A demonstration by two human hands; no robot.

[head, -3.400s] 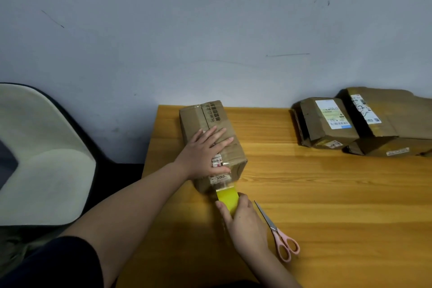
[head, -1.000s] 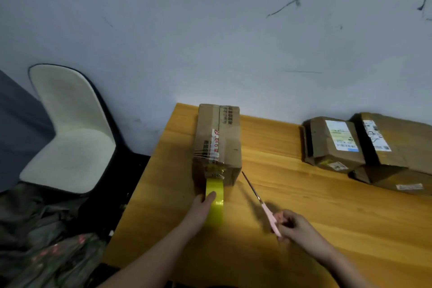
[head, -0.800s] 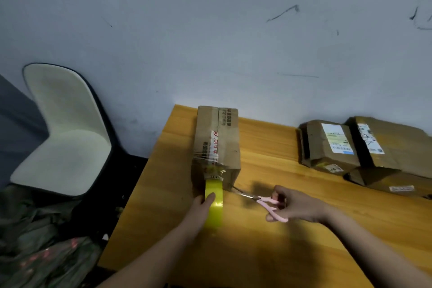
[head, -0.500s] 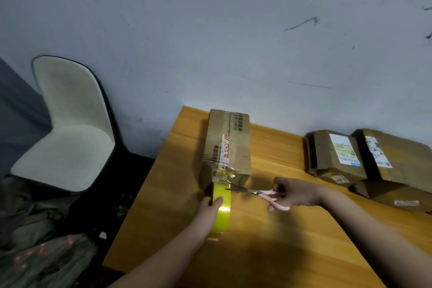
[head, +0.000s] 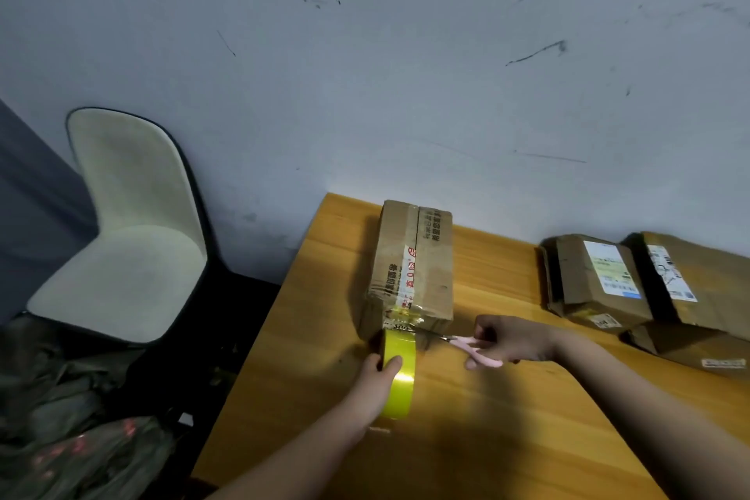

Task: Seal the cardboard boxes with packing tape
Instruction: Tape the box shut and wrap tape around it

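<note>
- cardboard box [head: 414, 268]: lay lengthwise near the far left corner of the wooden table [head: 487, 438], tape along its top seam.
- yellow packing tape roll [head: 399, 373]: stood on edge against the box's near end, gripped by the left hand [head: 375, 384], thumb over the top.
- pink-handled scissors [head: 473, 349]: held in the right hand [head: 513, 343], fingers through the loops, blades reaching the tape at the box's near edge.
- labelled parcels [head: 649, 292]: stacked at the table's right.
- white chair [head: 121, 231]: stood left of the table.

Two bare forearms in frame, no sleeves visible up to the frame edge. Left hand [head: 375, 378] and right hand [head: 513, 343] both ungloved. No watch, rings, or wristbands visible. Right forearm sits in shadow, detail there unclear.
</note>
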